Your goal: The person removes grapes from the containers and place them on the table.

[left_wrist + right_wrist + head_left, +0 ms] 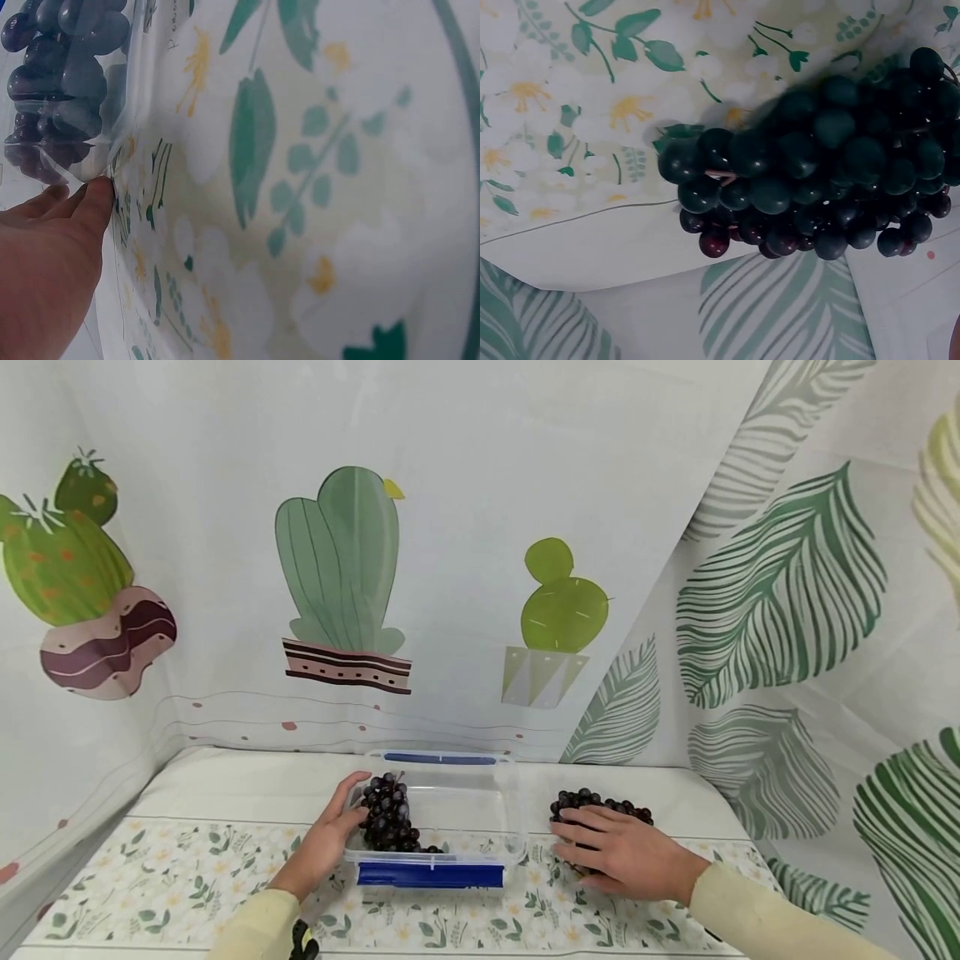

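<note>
A bunch of dark grapes (387, 814) lies at the left end of a clear plastic container (457, 822) with blue latches. My left hand (322, 847) holds the container's left side, its thumb near the rim beside the grapes. In the left wrist view, the fingers (94, 202) touch the outside of the container, and grapes (60, 75) show through its wall. To the right of the container, my right hand (626, 852) rests over a second bunch of dark grapes (637, 812), fingers extended across it. That bunch (817, 165) fills much of the right wrist view; only a sliver of hand shows there.
A floral cloth strip (187, 877) runs across the white-covered table (240, 777). Behind stands a curtain (465, 568) printed with cacti, and another with leaves (787, 593) hangs at the right. A small black and yellow thing (303, 942) shows by the left sleeve.
</note>
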{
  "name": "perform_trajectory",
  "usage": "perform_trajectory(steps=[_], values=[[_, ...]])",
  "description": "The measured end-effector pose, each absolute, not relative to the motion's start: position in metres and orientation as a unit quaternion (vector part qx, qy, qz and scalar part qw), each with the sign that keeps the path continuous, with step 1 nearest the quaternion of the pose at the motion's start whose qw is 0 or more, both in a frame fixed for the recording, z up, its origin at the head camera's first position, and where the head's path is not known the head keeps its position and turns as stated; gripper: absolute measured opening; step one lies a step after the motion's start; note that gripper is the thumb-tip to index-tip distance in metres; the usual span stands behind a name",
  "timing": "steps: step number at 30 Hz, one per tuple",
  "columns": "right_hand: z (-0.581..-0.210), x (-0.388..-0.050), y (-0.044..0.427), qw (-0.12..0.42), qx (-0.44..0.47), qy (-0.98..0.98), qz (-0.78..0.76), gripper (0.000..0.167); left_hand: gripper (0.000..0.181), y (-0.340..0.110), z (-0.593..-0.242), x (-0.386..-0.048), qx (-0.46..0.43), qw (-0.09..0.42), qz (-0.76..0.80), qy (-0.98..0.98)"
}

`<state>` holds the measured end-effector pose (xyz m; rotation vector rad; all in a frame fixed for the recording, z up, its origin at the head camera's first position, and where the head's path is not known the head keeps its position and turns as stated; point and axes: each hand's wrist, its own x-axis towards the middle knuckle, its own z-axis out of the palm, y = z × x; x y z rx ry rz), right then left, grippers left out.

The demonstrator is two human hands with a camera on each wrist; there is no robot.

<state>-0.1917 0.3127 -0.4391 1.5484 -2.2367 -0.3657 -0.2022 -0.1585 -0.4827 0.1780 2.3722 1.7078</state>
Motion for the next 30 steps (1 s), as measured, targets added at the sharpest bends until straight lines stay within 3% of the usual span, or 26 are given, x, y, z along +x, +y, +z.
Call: perform_trajectory(steps=[17,30], values=[[-0.414,-0.200,0.260,0.131,0.554,-0.817,-0.095,0.078,0.051,-0.158,-0.486,-0.204,0.059,0.108,0.587,0.801],[-0.391,-0.215,0.188,0.088,0.565,-0.812,-0.117,0.070,0.053,-0.158,-0.485,-0.204,0.054,0.103,0.585,0.803]])
